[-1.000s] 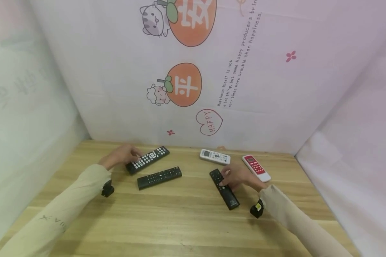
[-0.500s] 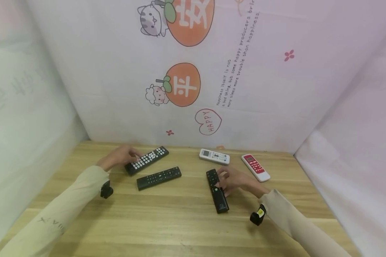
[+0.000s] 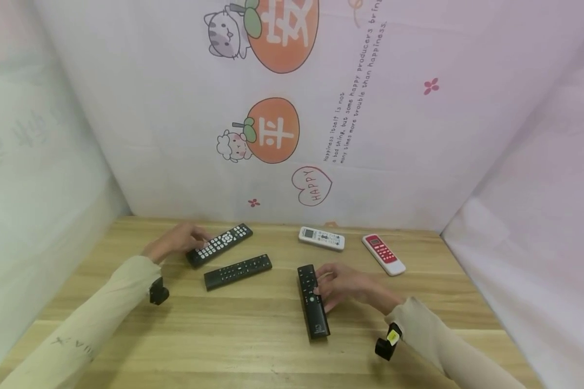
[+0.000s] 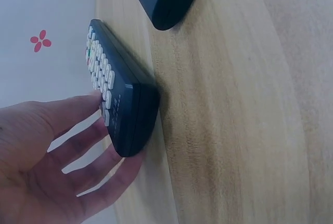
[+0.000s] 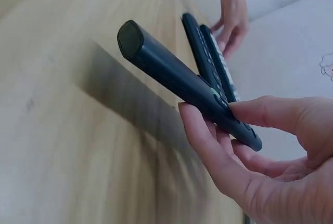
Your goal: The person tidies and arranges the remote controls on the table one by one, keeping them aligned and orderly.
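Light, stiff remotes, we judge
Our right hand [image 3: 342,284] pinches the raised black remote [image 3: 313,308] mid-body; our left hand [image 3: 181,241] pinches the white-buttoned remote [image 3: 224,243] by its nearest end. Middles should balance best.

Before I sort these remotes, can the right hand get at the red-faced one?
Probably not yet: the right hand grips a black remote, though nothing visible blocks the red-faced remote.

Left hand [image 3: 181,241] grips white-buttoned remote [image 3: 221,243] toward worktop's [image 3: 224,346] back left corner; dark-buttoned remote [image 3: 237,272] lies just in front; right hand [image 3: 344,283] holds pale-marked black remote [image 3: 314,312] mid-worktop; white remote [image 3: 322,238] lies by back edge; red-and-white remote [image 3: 384,255] near back right corner.
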